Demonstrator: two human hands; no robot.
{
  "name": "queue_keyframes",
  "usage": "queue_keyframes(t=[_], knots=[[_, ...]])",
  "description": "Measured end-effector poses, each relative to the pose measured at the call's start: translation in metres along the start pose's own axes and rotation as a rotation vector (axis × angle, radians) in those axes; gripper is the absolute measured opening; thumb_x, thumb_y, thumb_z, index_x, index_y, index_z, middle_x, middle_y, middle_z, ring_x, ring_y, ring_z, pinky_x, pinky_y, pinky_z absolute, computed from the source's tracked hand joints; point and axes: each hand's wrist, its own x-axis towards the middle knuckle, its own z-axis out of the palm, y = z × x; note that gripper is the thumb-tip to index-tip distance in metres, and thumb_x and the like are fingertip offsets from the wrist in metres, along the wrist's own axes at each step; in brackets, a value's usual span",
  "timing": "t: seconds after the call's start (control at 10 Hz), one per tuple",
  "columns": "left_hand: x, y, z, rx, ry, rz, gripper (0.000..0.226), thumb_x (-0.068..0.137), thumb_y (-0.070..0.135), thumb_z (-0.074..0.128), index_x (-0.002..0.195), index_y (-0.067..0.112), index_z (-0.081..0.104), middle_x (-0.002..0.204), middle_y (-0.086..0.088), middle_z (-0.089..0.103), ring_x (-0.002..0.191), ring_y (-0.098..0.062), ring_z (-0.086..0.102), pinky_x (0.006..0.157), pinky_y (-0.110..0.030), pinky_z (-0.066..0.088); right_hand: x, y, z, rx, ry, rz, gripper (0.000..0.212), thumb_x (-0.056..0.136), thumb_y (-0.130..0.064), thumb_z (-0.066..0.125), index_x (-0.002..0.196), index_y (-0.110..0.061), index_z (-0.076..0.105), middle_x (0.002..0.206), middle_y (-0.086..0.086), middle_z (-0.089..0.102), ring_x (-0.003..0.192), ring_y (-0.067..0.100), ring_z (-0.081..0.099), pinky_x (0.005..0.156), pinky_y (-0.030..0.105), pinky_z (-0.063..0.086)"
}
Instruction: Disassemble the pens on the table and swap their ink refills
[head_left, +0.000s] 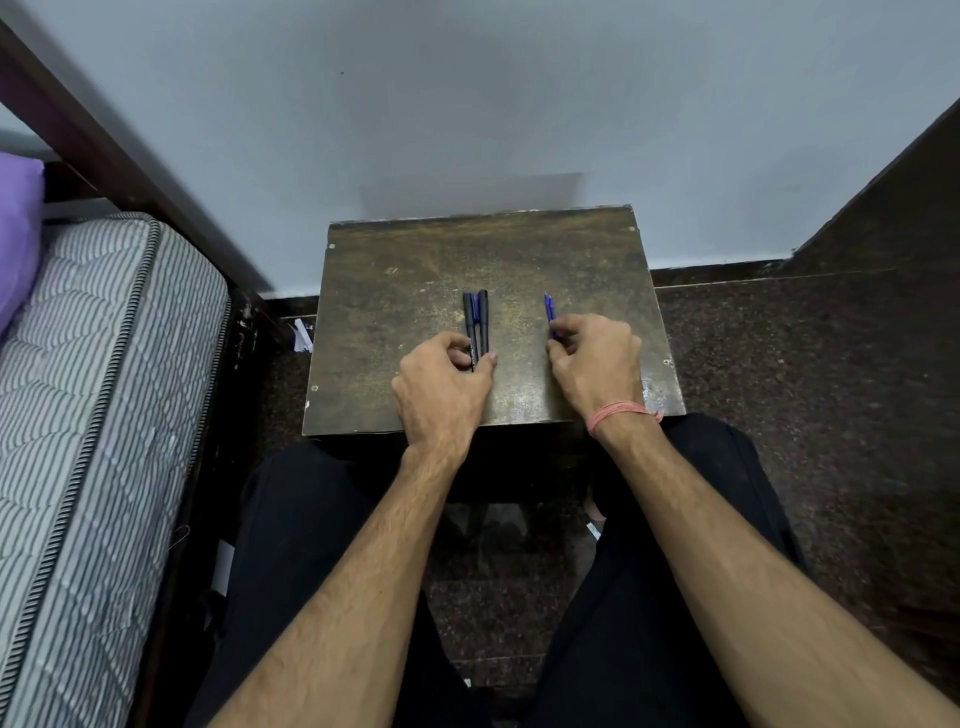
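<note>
On the small worn wooden table (405, 270) lie dark capped pens (477, 318) side by side, tips pointing away from me, with a blue strip showing between them. My left hand (441, 384) grips their near ends with curled fingers and thumb. To the right lies a thin blue pen part (549, 312), also pointing away. My right hand (597, 364) pinches its near end between fingertips. A pink thread band circles my right wrist.
A striped mattress (93, 389) with a purple pillow (18, 228) runs along the left. The table stands against a pale wall (467, 104). My legs in black trousers sit below the table's near edge. Dark speckled floor (779, 364) lies to the right.
</note>
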Motion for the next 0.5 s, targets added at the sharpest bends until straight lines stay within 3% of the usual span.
queue_keyframes(t=[0.1, 0.3, 0.4, 0.5], knots=[[0.000, -0.002, 0.000, 0.007, -0.009, 0.000, 0.035, 0.088, 0.049, 0.091, 0.116, 0.029, 0.082, 0.095, 0.016, 0.082, 0.093, -0.004, 0.078, 0.082, -0.020, 0.045, -0.002, 0.000, 0.000, 0.001, 0.011, -0.012, 0.021, 0.096, -0.023, 0.078, 0.116, -0.023, 0.085, 0.103, -0.002, 0.085, 0.094, 0.019, 0.081, 0.096, 0.035, 0.064], [-0.002, -0.003, -0.003, -0.020, -0.008, -0.004, 0.040, 0.088, 0.056, 0.089, 0.116, 0.029, 0.081, 0.095, 0.016, 0.081, 0.091, -0.002, 0.077, 0.084, -0.018, 0.047, -0.002, 0.003, 0.003, 0.022, 0.055, -0.023, 0.020, 0.097, -0.035, 0.076, 0.112, -0.025, 0.085, 0.100, -0.004, 0.085, 0.091, 0.017, 0.080, 0.093, 0.032, 0.062], [-0.008, -0.010, -0.007, -0.081, 0.017, 0.036, 0.037, 0.098, 0.054, 0.079, 0.122, 0.027, 0.078, 0.098, 0.015, 0.077, 0.091, -0.002, 0.074, 0.086, -0.021, 0.055, -0.006, 0.010, -0.002, 0.107, 0.115, -0.023, 0.019, 0.099, -0.037, 0.072, 0.108, -0.024, 0.084, 0.095, -0.006, 0.083, 0.078, 0.007, 0.074, 0.080, 0.017, 0.058], [-0.021, -0.015, -0.010, 0.004, 0.069, 0.130, 0.031, 0.105, 0.052, 0.069, 0.127, 0.031, 0.071, 0.105, 0.015, 0.071, 0.099, -0.008, 0.068, 0.087, -0.034, 0.056, -0.017, 0.013, -0.007, 0.095, 0.125, -0.070, 0.023, 0.102, -0.033, 0.069, 0.120, -0.022, 0.078, 0.110, -0.006, 0.079, 0.091, 0.006, 0.068, 0.086, 0.015, 0.054]])
